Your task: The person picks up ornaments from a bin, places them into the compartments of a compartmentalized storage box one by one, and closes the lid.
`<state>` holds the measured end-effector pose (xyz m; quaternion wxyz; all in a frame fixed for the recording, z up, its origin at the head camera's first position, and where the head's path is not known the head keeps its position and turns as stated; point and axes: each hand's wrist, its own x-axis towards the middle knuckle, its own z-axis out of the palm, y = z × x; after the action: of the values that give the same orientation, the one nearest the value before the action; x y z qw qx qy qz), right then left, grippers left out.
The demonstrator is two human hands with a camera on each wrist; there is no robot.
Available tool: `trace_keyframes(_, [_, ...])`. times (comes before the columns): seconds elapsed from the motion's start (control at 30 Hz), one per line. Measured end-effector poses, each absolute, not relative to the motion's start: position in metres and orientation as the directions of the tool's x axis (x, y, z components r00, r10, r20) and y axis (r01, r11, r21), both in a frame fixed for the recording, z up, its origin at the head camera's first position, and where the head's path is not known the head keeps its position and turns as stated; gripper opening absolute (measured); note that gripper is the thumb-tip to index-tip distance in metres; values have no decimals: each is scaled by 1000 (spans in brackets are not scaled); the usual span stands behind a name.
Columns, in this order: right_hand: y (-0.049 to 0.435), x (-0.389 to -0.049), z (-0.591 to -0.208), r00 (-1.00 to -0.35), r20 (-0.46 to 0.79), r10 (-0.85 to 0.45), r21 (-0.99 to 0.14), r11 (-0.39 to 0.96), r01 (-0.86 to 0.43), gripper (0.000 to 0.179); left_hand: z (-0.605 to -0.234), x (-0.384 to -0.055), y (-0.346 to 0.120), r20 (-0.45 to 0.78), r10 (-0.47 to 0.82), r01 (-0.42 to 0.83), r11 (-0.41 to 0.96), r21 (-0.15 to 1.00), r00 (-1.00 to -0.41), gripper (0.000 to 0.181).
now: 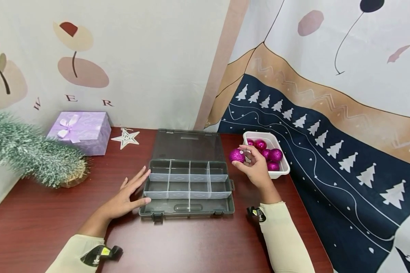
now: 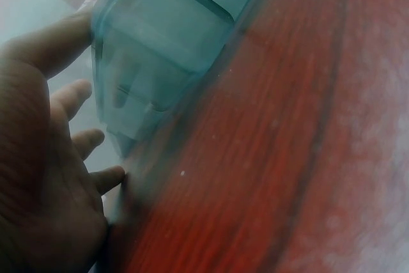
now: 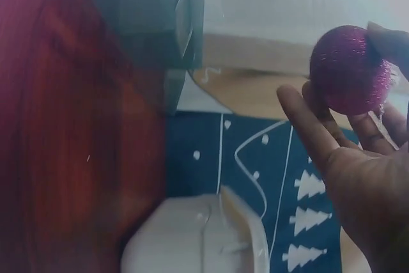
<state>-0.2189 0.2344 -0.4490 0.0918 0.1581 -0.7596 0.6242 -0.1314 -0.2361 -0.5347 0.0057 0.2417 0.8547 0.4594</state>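
Observation:
My right hand [image 1: 256, 168] pinches a glittery magenta Christmas ball [image 1: 237, 156] between thumb and fingers, held up between the box and the tub. The same ball [image 3: 350, 70] shows large in the right wrist view. A white plastic tub [image 1: 281, 172] beside that hand holds several more magenta balls [image 1: 276, 155]. My left hand [image 1: 123, 199] lies with fingers spread, thumb and fingertips at the left side of a grey see-through compartment box [image 1: 188, 216]. Its lid [image 1: 188, 146] is folded back, and the divided compartments hold nothing. In the left wrist view the box's side [image 2: 160, 49] is near the thumb.
A white star ornament [image 1: 125, 138] lies behind the box to the left, near a lilac gift box [image 1: 85, 132] with a bow. A small frosted tree [image 1: 37, 151] leans in from the left edge. Printed cloth [image 1: 294, 125] hangs along the table's right side.

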Motion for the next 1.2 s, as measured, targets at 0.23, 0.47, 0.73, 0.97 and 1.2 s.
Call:
trace_keyframes(0.23, [220,-214,-434,-937,263,-231,-927,210,-312,57,-537,-131,-233,217,424,414,455,789,-879,94])
trace_keyframes(0.47, [202,-217,-418,-897,309,-315,-922,133,-364,56,-537,-131,-235,223,420,414,446,793,-880,94])
trace_keyframes(0.73, [178,-225,-411,-869,302,-392,-921,114,-372,61,-535,-131,-236,216,421,412,457,788,-881,93])
trace_keyframes(0.97, [155,-229,-410,-858,284,-429,-886,226,-406,62,-536,-131,-236,213,421,410,460,788,-882,94])
trace_keyframes(1.2, [127,-232,-409,-868,231,-439,-876,295,-382,58,-535,-132,-237,206,422,405,463,788,-883,94])
